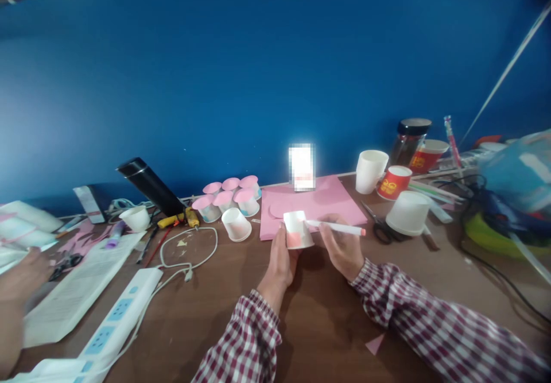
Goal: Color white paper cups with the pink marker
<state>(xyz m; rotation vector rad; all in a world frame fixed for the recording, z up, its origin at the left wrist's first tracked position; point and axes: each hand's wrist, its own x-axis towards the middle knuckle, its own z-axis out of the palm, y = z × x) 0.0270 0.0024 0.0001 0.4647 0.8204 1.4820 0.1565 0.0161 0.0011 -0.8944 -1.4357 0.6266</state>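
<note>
My left hand is wrapped round a small white paper cup with a pinkish patch on its side, held above the table's front part. In my right hand is a white marker pen with a pink end; its tip points left and meets or nearly meets the cup's side. Behind the cup lies a stack of pink paper with a cut pink piece on it. A plain white paper cup stands left of my hands, in front of several pink-topped cups.
A power strip, white cable and printed sheet lie at left, beside another person's hand. Scissors, an upturned white cup and a red cup are at right. A blue wall rises behind.
</note>
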